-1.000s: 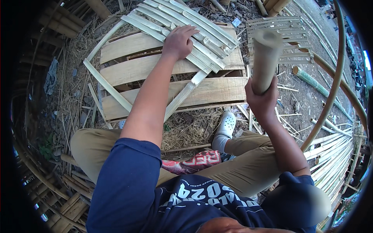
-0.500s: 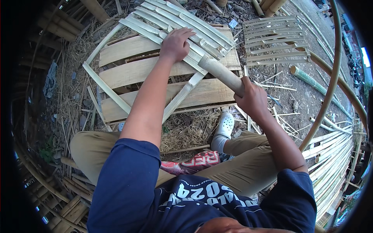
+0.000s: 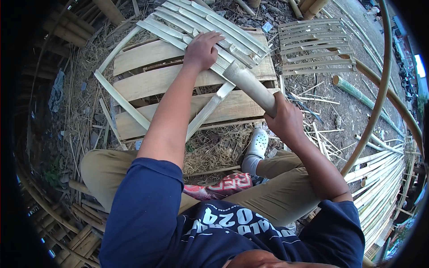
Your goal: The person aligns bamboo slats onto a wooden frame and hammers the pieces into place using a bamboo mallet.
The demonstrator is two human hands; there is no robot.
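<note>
My left hand (image 3: 202,50) presses flat on a row of split bamboo slats (image 3: 210,27) that lie across a wooden pallet (image 3: 154,80). My right hand (image 3: 286,121) is closed around a thick bamboo club (image 3: 250,85). The club points down and left, and its far end rests on the slats just right of my left hand. A long bamboo strip (image 3: 205,114) runs diagonally under the club toward my knees.
A woven bamboo panel (image 3: 315,47) lies at the upper right. A long curved bamboo pole (image 3: 380,85) arcs along the right, with stacked bamboo strips (image 3: 386,183) below it. Straw and offcuts cover the ground. My white shoe (image 3: 258,143) sits by the pallet's edge.
My right hand has swung the club down from upright beside the pallet onto the slats. My left hand has stayed pressed on the slats.
</note>
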